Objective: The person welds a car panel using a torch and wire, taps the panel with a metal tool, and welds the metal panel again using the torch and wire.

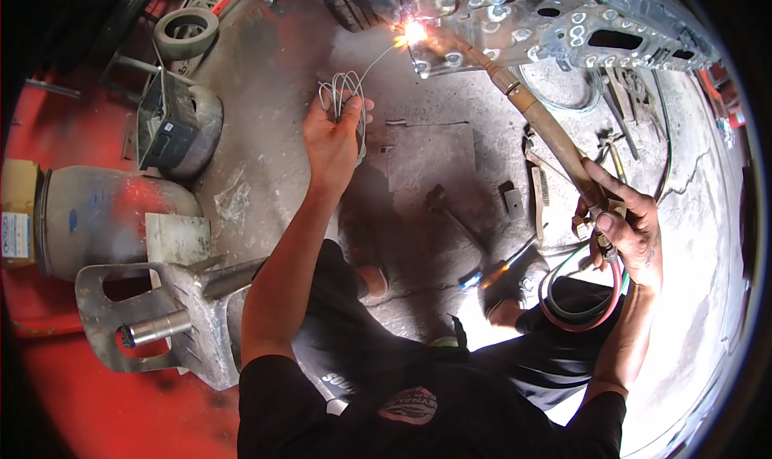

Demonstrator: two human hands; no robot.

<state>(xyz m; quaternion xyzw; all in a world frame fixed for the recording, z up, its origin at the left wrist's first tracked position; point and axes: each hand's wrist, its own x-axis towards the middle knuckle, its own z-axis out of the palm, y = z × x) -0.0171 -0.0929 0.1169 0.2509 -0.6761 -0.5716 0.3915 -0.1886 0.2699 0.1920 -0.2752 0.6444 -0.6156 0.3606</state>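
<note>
My left hand [338, 133] is closed around a coil of thin filler wire [347, 97]. One end of the wire runs up to a bright glow with sparks [414, 31] at the edge of a metal car panel [515, 32]. My right hand [631, 222] grips the valve end of a brass-coloured gas torch [555, 133], whose neck slants up and left to the same glow. Red and green hoses [575, 326] loop down below that hand. The torch tip is lost in the glare.
On the floor lie a hammer [458, 216], a wire brush [539, 201], a screwdriver [508, 264] and a wire coil [563, 97]. To the left are a grey plastic stool [213, 286], a gas cylinder [112, 218], a black case [167, 121] and a small tyre [186, 34].
</note>
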